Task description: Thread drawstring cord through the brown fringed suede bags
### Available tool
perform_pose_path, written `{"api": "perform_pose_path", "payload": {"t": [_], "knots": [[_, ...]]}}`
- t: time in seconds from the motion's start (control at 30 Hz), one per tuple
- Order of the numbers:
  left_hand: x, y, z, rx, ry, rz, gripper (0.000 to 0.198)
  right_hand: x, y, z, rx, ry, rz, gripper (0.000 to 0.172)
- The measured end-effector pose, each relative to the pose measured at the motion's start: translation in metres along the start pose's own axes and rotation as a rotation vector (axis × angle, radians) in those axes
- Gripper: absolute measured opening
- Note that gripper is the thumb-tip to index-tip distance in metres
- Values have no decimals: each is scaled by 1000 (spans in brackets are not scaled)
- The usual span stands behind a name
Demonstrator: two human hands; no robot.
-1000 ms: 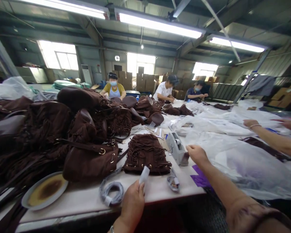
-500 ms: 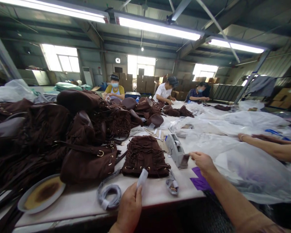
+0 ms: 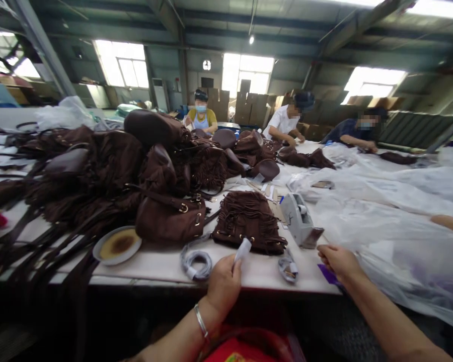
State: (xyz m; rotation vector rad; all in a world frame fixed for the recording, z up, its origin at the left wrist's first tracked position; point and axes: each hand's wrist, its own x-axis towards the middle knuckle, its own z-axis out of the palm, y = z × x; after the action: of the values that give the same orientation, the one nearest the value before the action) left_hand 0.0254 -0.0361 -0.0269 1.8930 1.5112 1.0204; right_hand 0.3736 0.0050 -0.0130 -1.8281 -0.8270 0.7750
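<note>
In the head view my left hand [image 3: 224,284] is closed around a whitish wrapped strip [image 3: 243,250], its flat end sticking up between thumb and fingers. My right hand [image 3: 340,261] has its fingers pinched together just in front of the grey tape dispenser [image 3: 300,221]; whatever it pinches is too small to make out. A dark brown fringed bag [image 3: 249,218] lies flat behind my left hand. Beside that hand rests a grey wrapped coil [image 3: 196,265] bound with a white band, and a smaller wrapped bundle [image 3: 288,266] sits between my hands.
Brown bags [image 3: 169,218] are heaped to the left, straps trailing over the table edge. A round dish [image 3: 117,245] with a yellowish pad stands nearby. Clear plastic sheeting [image 3: 381,241] spreads over the right side, where another person's arm [image 3: 451,223] reaches in. Several people work across the table.
The view has tilted down and turned left, so the table things sit farther right. Both hands keep much the same pose, the right still by the dispenser's front.
</note>
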Motion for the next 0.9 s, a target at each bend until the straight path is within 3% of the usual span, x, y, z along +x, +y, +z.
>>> {"api": "perform_pose_path", "payload": {"t": [0.07,0.17,0.27,0.33,0.5,0.73,0.83,0.9], "knots": [[0,2,-1,25,-13,-5,29,-24,-7,8,56,-169,7,31],[-1,5,-1,59,-27,-10,27,-74,-34,39,49,-503,-59,38],[-3,5,1,68,-32,4,26,-121,-66,85,-11,-689,-98,40],[-5,3,2,60,-32,25,25,-139,-78,114,-30,-743,-118,41],[-8,-3,6,95,-16,95,30,-141,-76,155,-220,-684,-125,33],[-13,-12,15,141,-12,131,29,-126,-65,160,-524,-565,-252,24],[-15,-15,18,76,15,42,20,-124,-61,162,-583,-516,-292,21],[-14,-15,17,37,26,-18,30,-124,-60,164,-596,-496,-315,19]]}}
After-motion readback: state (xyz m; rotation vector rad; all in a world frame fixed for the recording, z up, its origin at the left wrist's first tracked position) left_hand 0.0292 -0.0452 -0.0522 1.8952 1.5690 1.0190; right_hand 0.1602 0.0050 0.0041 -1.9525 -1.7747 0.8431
